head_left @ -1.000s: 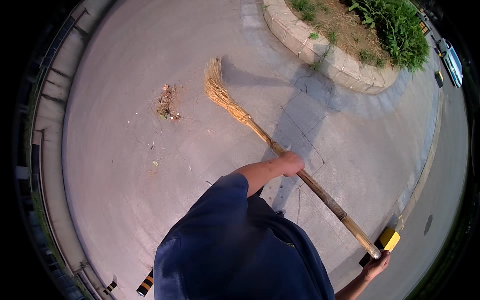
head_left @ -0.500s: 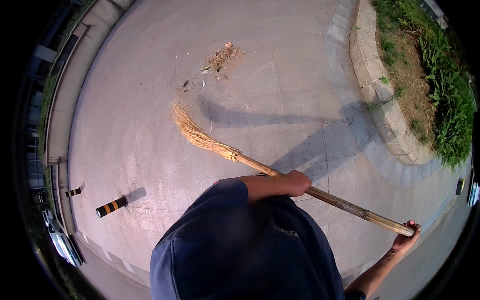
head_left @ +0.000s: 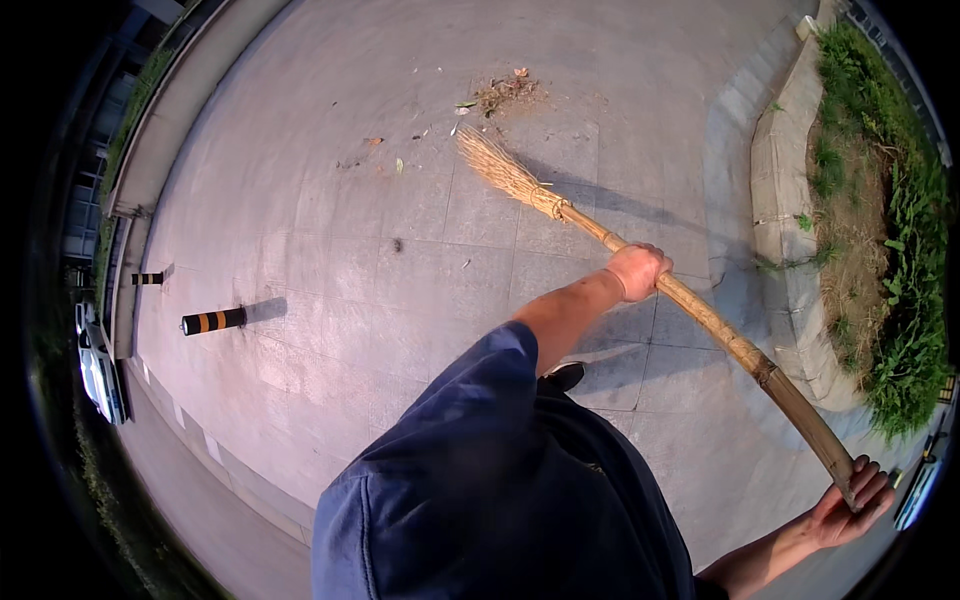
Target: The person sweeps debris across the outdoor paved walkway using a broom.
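A straw broom (head_left: pixel 512 178) with a long bamboo handle slants across the view, its bristles pointing to the far left. My left hand (head_left: pixel 640 272) is wrapped round the handle a little below the bound bristles, with that arm stretched forward. At the near right, my right hand (head_left: pixel 852 502) grips the butt end of the handle, fingers curled round it. Just beyond the bristle tips lies a small pile of dry leaves and debris (head_left: pixel 508 93). Whether the tips touch the ground is hard to tell.
Loose leaves (head_left: pixel 399 165) and bits lie scattered left of the pile on grey paving (head_left: pixel 330 220). A stone-edged planter (head_left: pixel 785 220) with green plants curves along the right. Two black-and-yellow bollards, the nearer one (head_left: pixel 213 321) larger, and a parked car (head_left: pixel 98 375) stand at left.
The broom head has swung forward and right, closer to the debris pile. My left arm has straightened outward, and my right hand has shifted right with the handle's end. The whole view has turned somewhat.
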`<state>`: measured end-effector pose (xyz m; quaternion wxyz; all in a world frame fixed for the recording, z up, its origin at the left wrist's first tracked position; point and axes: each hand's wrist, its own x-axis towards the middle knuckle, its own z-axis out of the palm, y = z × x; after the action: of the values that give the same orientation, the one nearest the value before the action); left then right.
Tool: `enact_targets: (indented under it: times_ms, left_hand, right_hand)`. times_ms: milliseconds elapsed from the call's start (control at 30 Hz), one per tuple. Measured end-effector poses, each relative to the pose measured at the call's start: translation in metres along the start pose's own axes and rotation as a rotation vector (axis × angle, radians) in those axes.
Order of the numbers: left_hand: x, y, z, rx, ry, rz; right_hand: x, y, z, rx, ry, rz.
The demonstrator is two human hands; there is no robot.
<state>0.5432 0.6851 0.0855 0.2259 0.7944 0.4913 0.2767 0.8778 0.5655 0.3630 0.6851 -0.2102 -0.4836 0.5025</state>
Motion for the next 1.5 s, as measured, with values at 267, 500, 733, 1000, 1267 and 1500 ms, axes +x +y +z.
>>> enact_targets:
  times_ms: [267, 500, 733, 1000, 1267, 1500]
  left_hand:
    - [0.019, 0.036, -0.014, 0.11, -0.025, 0.074]
    - [-0.085, 0.025, 0.035, 0.073, -0.226, -0.237]
    - [-0.131, -0.025, 0.032, 0.089, -0.27, -0.471]
    - [0.009, -0.125, -0.035, 0.123, -0.175, -0.23]
    - [0.168, -0.195, -0.119, 0.172, 0.031, -0.081]
    - [0.177, -0.116, -0.111, 0.052, -0.28, 0.084]
  right_hand:
    - [0.016, -0.022, -0.09, 0.093, 0.219, -0.038]
    - [0.035, 0.079, -0.124, 0.204, 0.272, 0.178]
    - [0.065, 0.147, -0.017, 0.123, 0.128, 0.344]
    - [0.11, 0.151, 0.051, -0.123, 0.194, 0.156]
    - [0.116, 0.171, 0.129, -0.397, -0.014, -0.083]
    - [0.151, 0.097, 0.036, -0.27, 0.605, -0.143]
